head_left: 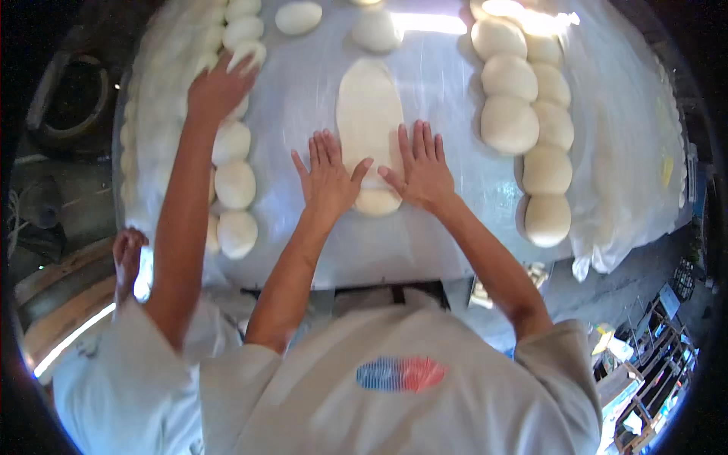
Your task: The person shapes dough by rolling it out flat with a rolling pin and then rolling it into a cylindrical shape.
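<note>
A long oval of flattened dough (369, 106) lies lengthwise before me on the pale table. Its near end is thicker and looks folded or rolled over. My left hand (331, 174) rests at the dough's left edge, fingers stretched and thumb reaching onto it. On the opposite edge lies my right hand (422, 167), flat with its fingers out, its thumb pointing in toward the left thumb. Neither hand grips anything. Just past the dough's far end sits a round dough ball (377, 32).
Rows of dough balls (509, 125) line the right side; another row (235, 186) runs down the left. A co-worker's hand (224, 87) reaches over the left row. Clear plastic sheeting (614, 174) covers the table's right part and hangs over its near edge.
</note>
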A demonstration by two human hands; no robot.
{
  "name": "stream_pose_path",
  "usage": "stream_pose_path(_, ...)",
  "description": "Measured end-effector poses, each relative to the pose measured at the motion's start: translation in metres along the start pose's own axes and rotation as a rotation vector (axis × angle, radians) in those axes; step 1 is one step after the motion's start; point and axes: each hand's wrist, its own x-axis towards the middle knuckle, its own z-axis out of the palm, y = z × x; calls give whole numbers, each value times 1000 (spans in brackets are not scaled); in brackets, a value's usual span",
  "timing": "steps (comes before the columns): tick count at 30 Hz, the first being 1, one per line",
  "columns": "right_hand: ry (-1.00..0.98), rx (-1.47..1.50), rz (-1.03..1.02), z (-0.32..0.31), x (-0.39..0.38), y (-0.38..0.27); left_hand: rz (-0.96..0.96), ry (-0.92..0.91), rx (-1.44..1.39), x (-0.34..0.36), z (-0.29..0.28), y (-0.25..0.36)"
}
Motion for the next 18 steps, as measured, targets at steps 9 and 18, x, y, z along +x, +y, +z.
stream_pose_path(9, 146, -110, 37, 1, 13, 0, -141, 91, -39, -2, 1, -8)
stream_pose_path(18, 25, -12, -46, 6, -156, -52, -85, -33, -20, -186, 4, -5)
